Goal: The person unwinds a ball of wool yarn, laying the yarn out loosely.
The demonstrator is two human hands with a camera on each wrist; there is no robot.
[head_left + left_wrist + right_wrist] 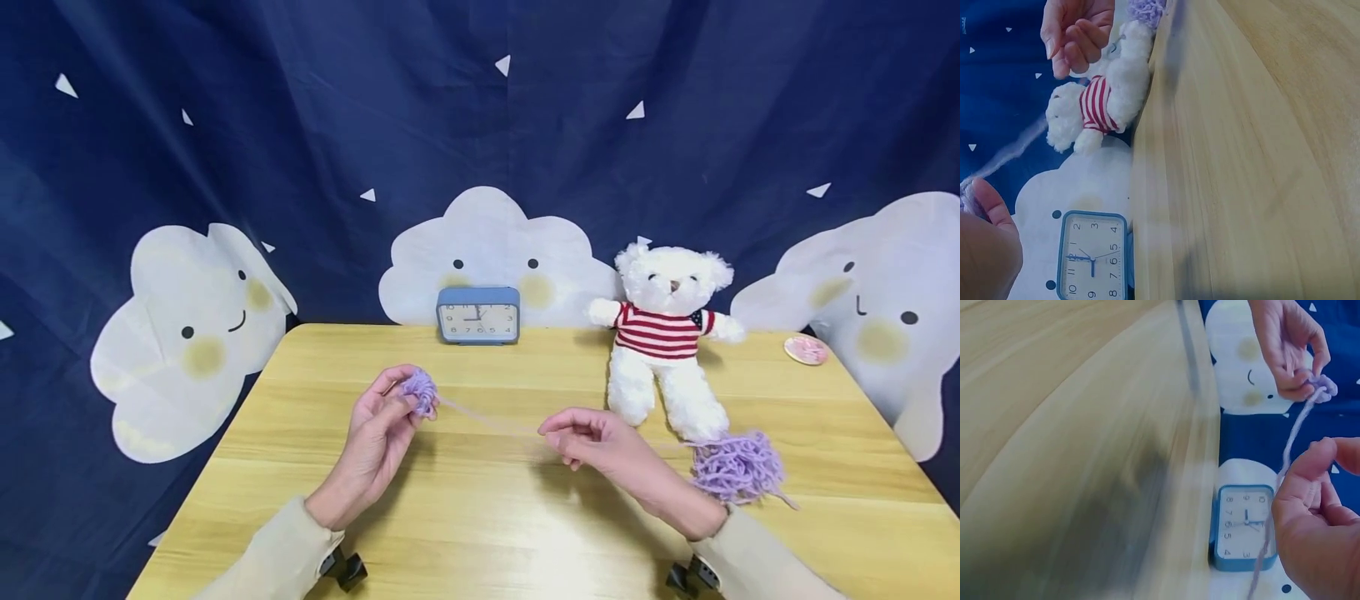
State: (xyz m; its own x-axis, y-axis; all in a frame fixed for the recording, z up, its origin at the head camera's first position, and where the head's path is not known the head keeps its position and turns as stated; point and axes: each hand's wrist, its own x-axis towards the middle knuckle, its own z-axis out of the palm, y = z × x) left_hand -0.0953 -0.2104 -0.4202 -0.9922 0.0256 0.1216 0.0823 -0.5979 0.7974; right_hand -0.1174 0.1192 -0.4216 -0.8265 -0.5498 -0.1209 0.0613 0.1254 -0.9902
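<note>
In the head view my left hand (386,425) pinches a small wound bundle of purple yarn (420,392) between thumb and fingers. From it a pale strand (480,417) stretches across to my right hand (600,446), whose fingers are curled with the strand at their tips. The right wrist view shows that strand (1293,434) passing beside the thumb; the exact contact there is hard to make out. Beyond the right hand, the yarn continues to a loose purple heap (738,468) on the table.
A white teddy bear (667,333) in a striped shirt sits behind the yarn heap. At the table's back edge stands a blue clock (478,317). A round pink disc (806,350) lies at the back right of the wooden table (465,517). Behind hangs a dark blue cloth (450,100) with clouds.
</note>
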